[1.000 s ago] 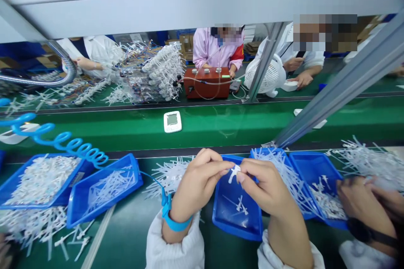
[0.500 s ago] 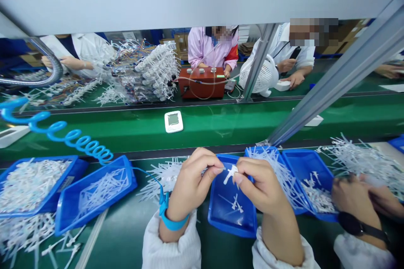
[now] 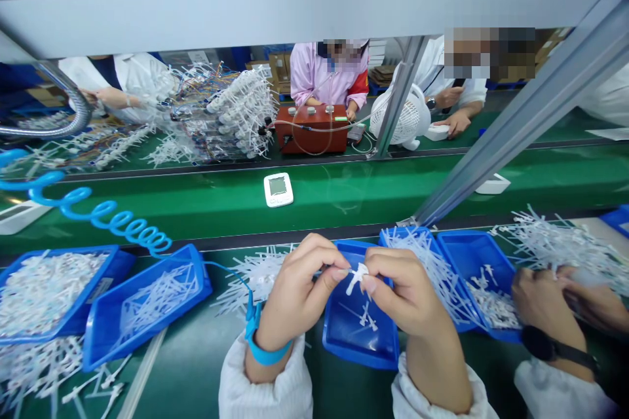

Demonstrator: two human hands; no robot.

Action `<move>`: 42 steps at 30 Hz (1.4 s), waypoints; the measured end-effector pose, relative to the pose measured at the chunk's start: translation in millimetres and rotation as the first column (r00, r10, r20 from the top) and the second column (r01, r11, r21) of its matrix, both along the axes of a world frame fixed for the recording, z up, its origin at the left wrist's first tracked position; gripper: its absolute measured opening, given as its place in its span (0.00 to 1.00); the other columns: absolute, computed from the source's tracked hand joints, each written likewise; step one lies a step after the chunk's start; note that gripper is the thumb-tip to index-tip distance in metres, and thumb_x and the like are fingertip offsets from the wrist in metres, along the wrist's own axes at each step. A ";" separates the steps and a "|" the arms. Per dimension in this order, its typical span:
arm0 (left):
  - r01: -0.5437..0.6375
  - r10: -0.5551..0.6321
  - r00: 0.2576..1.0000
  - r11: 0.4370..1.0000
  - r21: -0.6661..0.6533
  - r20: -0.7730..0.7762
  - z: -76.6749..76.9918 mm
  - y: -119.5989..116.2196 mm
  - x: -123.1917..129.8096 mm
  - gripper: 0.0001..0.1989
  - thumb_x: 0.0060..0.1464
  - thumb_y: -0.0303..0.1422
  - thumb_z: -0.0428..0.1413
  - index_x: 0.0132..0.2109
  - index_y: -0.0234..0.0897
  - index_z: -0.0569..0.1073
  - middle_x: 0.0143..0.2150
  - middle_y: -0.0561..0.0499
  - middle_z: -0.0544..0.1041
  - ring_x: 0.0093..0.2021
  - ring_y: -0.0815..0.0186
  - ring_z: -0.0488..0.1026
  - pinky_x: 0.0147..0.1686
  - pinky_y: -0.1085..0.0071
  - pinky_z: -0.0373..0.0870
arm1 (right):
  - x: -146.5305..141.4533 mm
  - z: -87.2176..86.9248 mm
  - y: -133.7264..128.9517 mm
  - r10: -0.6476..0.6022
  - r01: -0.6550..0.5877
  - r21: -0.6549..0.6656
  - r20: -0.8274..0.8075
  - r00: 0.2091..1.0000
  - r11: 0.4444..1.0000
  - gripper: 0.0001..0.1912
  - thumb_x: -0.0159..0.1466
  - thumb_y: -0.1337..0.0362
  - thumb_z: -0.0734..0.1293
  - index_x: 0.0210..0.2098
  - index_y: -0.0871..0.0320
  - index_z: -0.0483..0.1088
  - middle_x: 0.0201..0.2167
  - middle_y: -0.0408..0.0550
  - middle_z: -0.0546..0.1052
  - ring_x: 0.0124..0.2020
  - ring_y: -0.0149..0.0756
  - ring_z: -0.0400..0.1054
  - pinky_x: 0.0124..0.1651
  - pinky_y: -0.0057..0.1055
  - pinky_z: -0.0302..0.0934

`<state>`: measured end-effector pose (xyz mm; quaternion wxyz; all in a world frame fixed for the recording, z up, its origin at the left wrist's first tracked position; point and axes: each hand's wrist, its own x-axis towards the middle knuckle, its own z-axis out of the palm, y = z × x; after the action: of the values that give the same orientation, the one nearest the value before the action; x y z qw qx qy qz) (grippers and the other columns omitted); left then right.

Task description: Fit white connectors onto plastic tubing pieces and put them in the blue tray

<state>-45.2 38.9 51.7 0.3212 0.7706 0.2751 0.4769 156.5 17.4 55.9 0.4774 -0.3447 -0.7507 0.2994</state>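
Note:
Over a blue tray (image 3: 351, 339), my two hands come close together. My right hand (image 3: 410, 285) pinches a small white branched plastic fitting (image 3: 354, 279) between thumb and forefinger. Closed in a pinch on the other side is my left hand (image 3: 304, 288), wearing a blue wrist strap (image 3: 268, 352). A thin, pale tip shows at its fingertips, touching or almost touching the fitting; its kind is too small to make out. Inside the tray lie a few white fittings (image 3: 366, 317). A pile of clear tubes (image 3: 260, 272) is behind my left wrist.
Blue trays with clear tubes (image 3: 160, 294) and white parts (image 3: 54, 285) stand left, and others (image 3: 491, 308) right. A co-worker's hands (image 3: 550, 308) work at far right. A coiled blue cord (image 3: 108, 213) hangs left. On the green belt sits a white device (image 3: 278, 190); a metal post (image 3: 496, 137) slants right.
My left fingertips have come closer to the white fitting, narrowing the gap. The white device on the belt has shifted slightly right.

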 end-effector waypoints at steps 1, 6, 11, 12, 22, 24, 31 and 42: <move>0.004 -0.004 1.000 1.000 -0.003 -0.004 0.1 -0.3 -0.4 0.03 0.69 0.27 0.56 0.45 0.39 0.74 0.41 0.52 0.74 0.43 0.70 0.72 0.44 0.75 0.68 | -0.3 0.2 0.3 0.005 -0.005 -0.001 -0.002 1.000 1.000 0.17 0.70 0.66 0.63 0.24 0.59 0.60 0.21 0.40 0.62 0.24 0.26 0.57 0.29 0.27 0.49; 0.031 -0.031 0.999 0.999 -0.011 -0.015 1.3 -1.1 -2.1 0.03 0.70 0.28 0.56 0.44 0.39 0.73 0.40 0.53 0.73 0.42 0.70 0.70 0.43 0.75 0.66 | -0.8 0.4 0.6 0.003 -0.003 -0.007 0.013 1.000 1.000 0.18 0.70 0.65 0.64 0.24 0.59 0.61 0.21 0.40 0.62 0.23 0.26 0.57 0.29 0.27 0.49; 0.024 -0.025 0.999 1.000 -0.020 -0.043 3.8 -1.2 -1.2 0.04 0.71 0.29 0.54 0.43 0.38 0.71 0.40 0.53 0.71 0.42 0.70 0.69 0.43 0.74 0.65 | -0.8 0.7 0.2 -0.013 0.013 -0.004 0.045 0.999 1.000 0.18 0.70 0.65 0.63 0.23 0.59 0.60 0.20 0.40 0.61 0.23 0.26 0.56 0.28 0.27 0.48; 0.020 -0.021 0.998 1.000 -0.021 -0.054 4.2 -1.6 -1.0 0.04 0.71 0.29 0.53 0.43 0.38 0.70 0.40 0.53 0.71 0.42 0.70 0.69 0.44 0.74 0.64 | -0.9 1.1 0.2 -0.016 0.016 0.000 0.049 0.999 1.000 0.18 0.70 0.65 0.63 0.23 0.59 0.60 0.20 0.40 0.61 0.23 0.26 0.56 0.28 0.27 0.48; -0.018 0.010 0.995 0.997 -0.078 -0.103 4.6 -5.4 5.0 0.08 0.74 0.30 0.50 0.41 0.37 0.68 0.39 0.52 0.69 0.40 0.69 0.67 0.41 0.73 0.62 | -2.3 3.5 -0.1 -0.058 0.055 0.038 0.069 0.996 0.998 0.19 0.71 0.65 0.62 0.23 0.58 0.57 0.20 0.40 0.61 0.23 0.27 0.56 0.28 0.28 0.48; -0.030 0.019 0.994 0.995 -0.099 -0.108 5.0 -5.3 6.6 0.09 0.74 0.31 0.49 0.41 0.37 0.68 0.39 0.53 0.69 0.40 0.70 0.67 0.41 0.73 0.61 | -2.8 3.5 0.1 -0.058 0.055 0.043 0.070 0.996 0.998 0.19 0.71 0.66 0.62 0.23 0.58 0.57 0.20 0.40 0.60 0.23 0.26 0.56 0.28 0.28 0.48; -0.061 0.047 0.990 0.993 -0.104 -0.130 7.8 -6.7 8.1 0.10 0.74 0.32 0.49 0.41 0.37 0.69 0.39 0.52 0.70 0.41 0.69 0.68 0.42 0.72 0.62 | -4.6 6.4 -1.9 -0.082 0.076 0.058 0.103 0.991 0.995 0.18 0.70 0.68 0.62 0.24 0.58 0.57 0.20 0.39 0.61 0.23 0.26 0.56 0.28 0.27 0.49; -0.119 0.114 0.985 0.993 -0.026 -0.133 6.3 -3.3 6.0 0.11 0.73 0.34 0.51 0.40 0.36 0.72 0.38 0.50 0.75 0.39 0.67 0.71 0.42 0.69 0.64 | -4.8 -0.8 0.9 -0.105 0.064 0.189 0.215 0.971 0.980 0.16 0.72 0.70 0.61 0.26 0.58 0.58 0.21 0.40 0.63 0.22 0.25 0.58 0.26 0.26 0.51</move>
<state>-39.3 35.6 57.9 0.2872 0.7772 0.3482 0.4384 151.8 18.3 55.1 0.4314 -0.3633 -0.8084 0.1684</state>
